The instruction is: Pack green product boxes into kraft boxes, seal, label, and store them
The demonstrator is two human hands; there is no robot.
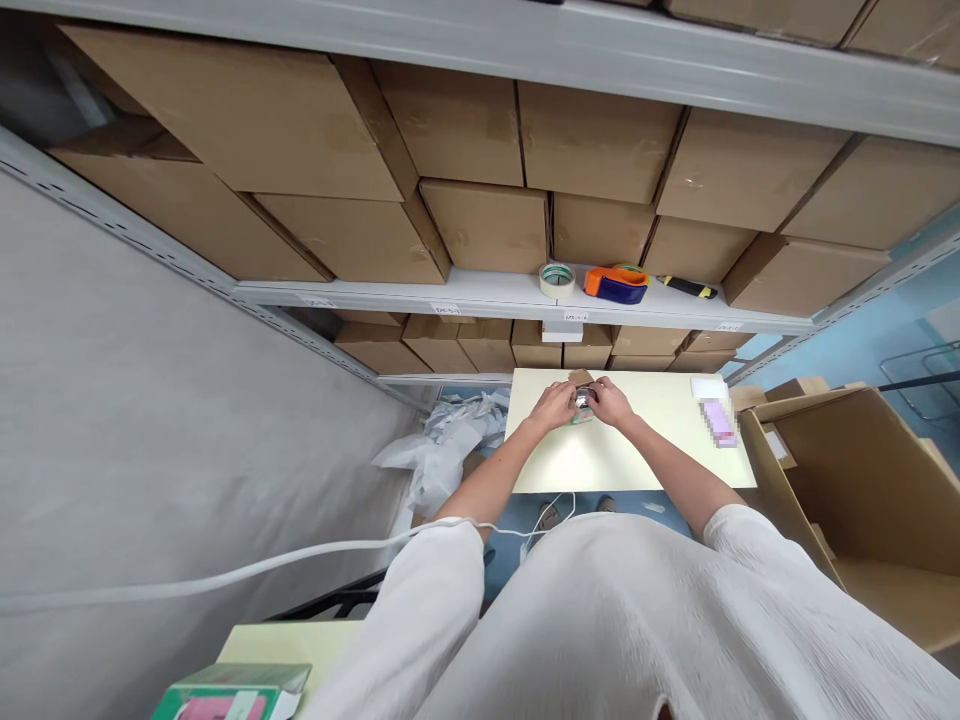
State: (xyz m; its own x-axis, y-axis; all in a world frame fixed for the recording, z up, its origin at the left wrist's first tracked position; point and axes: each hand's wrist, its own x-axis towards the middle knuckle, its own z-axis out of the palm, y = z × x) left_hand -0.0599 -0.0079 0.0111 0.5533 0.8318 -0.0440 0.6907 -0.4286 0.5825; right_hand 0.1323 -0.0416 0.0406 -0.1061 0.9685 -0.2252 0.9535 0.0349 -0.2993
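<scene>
Over the pale yellow table, my left hand (553, 405) grips the left side of a small green-and-white box (583, 416). My right hand (610, 402) is closed on the box's right side, its fingers bent in toward the top. A brown cardboard flap (580, 377) stands up at the far side of the box. Between my fingertips shows a shiny, dark, silvery thing (583, 397), too small to name. My fingers cover much of the box.
The table (637, 450) bears a white pad (709, 388) and a blurred pink item (718, 422). On the shelf lie a tape roll (556, 281), an orange-blue tape dispenser (616, 285) and a utility knife (687, 287). A large open carton (862, 480) stands right; a white cable (300, 553) crosses left.
</scene>
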